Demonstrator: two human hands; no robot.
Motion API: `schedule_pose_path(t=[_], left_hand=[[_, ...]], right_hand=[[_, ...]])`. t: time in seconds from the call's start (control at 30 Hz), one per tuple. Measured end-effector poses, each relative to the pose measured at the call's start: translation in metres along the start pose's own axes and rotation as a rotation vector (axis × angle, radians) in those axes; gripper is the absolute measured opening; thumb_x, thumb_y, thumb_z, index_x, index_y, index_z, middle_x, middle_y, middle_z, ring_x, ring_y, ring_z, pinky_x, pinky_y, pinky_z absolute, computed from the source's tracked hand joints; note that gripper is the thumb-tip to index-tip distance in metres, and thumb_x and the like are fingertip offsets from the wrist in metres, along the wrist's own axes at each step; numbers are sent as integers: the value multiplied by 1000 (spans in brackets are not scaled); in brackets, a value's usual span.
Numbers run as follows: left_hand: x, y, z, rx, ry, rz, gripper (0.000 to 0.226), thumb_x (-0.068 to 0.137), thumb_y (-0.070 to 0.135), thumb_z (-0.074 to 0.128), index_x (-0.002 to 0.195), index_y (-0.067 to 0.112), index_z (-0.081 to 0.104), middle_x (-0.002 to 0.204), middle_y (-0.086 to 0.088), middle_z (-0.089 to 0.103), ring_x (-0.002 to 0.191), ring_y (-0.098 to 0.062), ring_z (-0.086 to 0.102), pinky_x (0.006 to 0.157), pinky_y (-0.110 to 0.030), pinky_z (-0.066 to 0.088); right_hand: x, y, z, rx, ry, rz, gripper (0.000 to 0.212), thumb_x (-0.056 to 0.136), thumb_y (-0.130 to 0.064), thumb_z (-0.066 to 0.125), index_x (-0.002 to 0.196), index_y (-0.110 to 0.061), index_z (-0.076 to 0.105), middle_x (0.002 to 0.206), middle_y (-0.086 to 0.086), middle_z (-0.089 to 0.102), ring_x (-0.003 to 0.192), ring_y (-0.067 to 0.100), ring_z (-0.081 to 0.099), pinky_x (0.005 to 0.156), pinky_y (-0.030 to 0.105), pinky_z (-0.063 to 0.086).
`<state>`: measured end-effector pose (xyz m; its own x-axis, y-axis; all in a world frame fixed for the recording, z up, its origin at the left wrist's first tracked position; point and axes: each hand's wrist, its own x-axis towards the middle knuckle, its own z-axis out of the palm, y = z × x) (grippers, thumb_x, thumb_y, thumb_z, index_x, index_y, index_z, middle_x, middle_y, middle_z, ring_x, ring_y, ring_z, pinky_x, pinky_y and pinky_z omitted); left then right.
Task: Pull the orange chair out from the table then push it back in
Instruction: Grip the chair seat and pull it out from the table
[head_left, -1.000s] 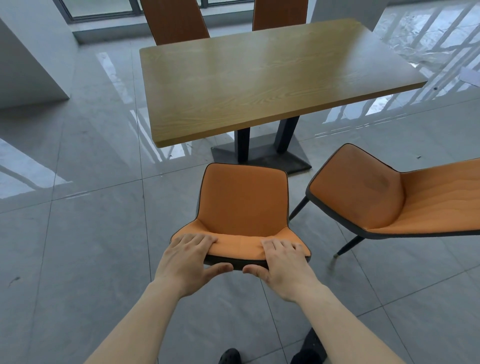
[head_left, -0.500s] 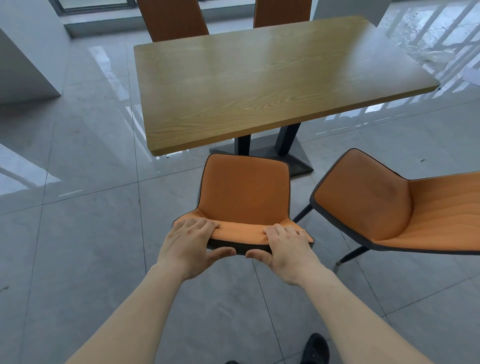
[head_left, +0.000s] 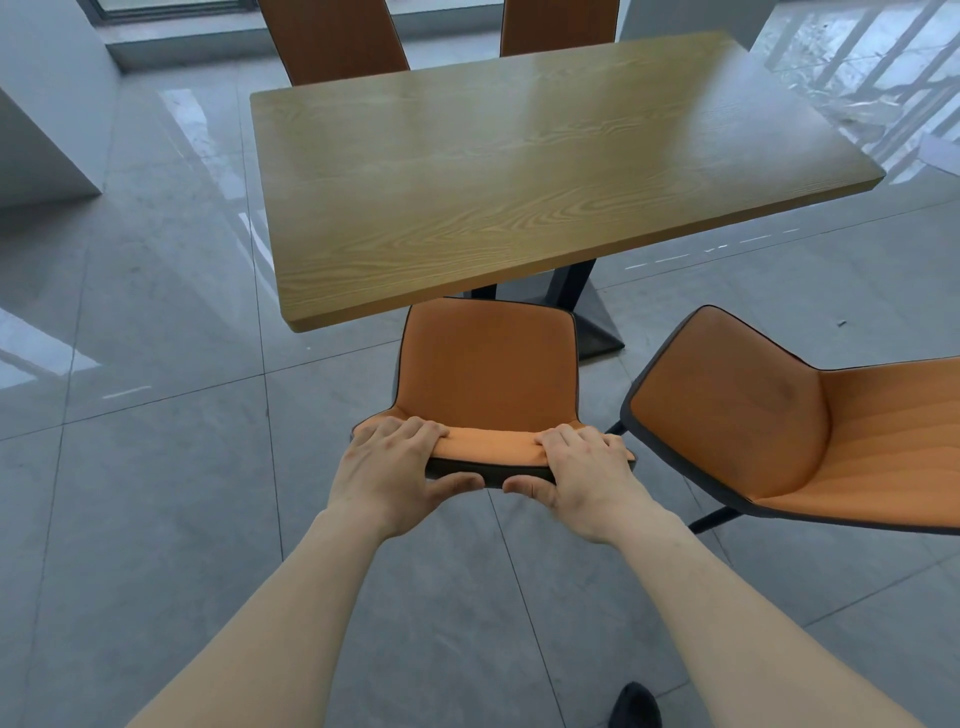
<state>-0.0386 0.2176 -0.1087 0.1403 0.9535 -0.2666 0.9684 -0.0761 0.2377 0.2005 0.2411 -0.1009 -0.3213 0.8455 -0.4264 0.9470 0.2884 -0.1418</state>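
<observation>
The orange chair (head_left: 488, 364) with dark edging stands in front of me, its seat front right at the near edge of the wooden table (head_left: 519, 171). My left hand (head_left: 397, 475) grips the left part of the chair's backrest top, fingers over it and thumb behind. My right hand (head_left: 582, 478) holds the right part of the same backrest in the same way. The chair's legs are hidden under the seat.
A second orange chair (head_left: 789, 426) stands turned sideways close on the right. Two more chair backs (head_left: 332, 36) rise behind the table's far side. The table's dark pedestal base (head_left: 592, 322) sits beyond the seat. A grey wall block (head_left: 36, 130) stands far left.
The orange chair has slid forward toward the table with both hands still on its backrest; the gap between seat and table edge has closed.
</observation>
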Motion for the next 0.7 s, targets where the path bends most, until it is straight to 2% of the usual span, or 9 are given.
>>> schedule_pose_path(t=[0.3,0.6,0.7], left_hand=[[16,-4,2,1,23,20,92,73,98,16,130,35,52,125,13,61,117,-17,51,104,-41,39],[16,-4,3,7,26,24,90,74,96,20,132,35,51,124,12,61,115,-17,51,105,-40,38],[16,-2,0,5,12,23,83,77,92,27,133,35,49,125,11,60,116,-17,50,105,-40,37]], right_hand=[[12,7,-10,-10,-16,-2,104,71,-91,7,140,-24,46,132,-3,56,121,26,50,106,49,36],[11,7,-7,-30,9,2,96,76,-90,12,138,-25,46,130,-3,57,119,25,51,104,49,38],[6,3,-11,-48,-8,45,97,76,-89,12,142,-24,42,136,0,55,125,28,49,112,54,32]])
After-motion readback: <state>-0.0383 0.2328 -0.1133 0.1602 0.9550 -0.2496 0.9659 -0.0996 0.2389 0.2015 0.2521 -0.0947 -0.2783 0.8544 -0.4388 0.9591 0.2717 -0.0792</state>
